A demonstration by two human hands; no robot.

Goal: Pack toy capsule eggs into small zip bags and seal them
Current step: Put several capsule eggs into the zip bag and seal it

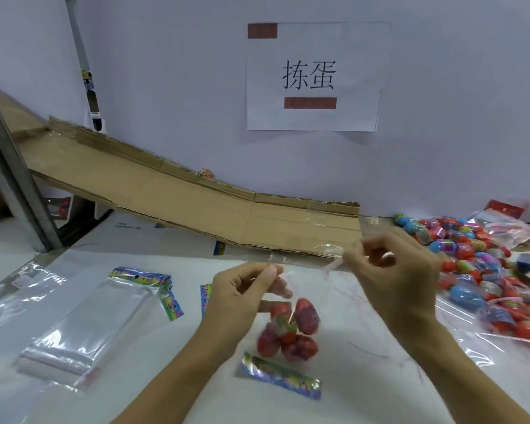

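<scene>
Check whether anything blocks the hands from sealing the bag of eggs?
Nothing visible does. The left hand and right hand already pinch the bag at its top edge, one at each end. The eggs sit low in the bag, clear of that edge.

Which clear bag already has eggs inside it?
The bag held up between the two hands, left hand and right hand; reddish eggs show through it. The stack of bags lying at left is flat and empty.
</scene>
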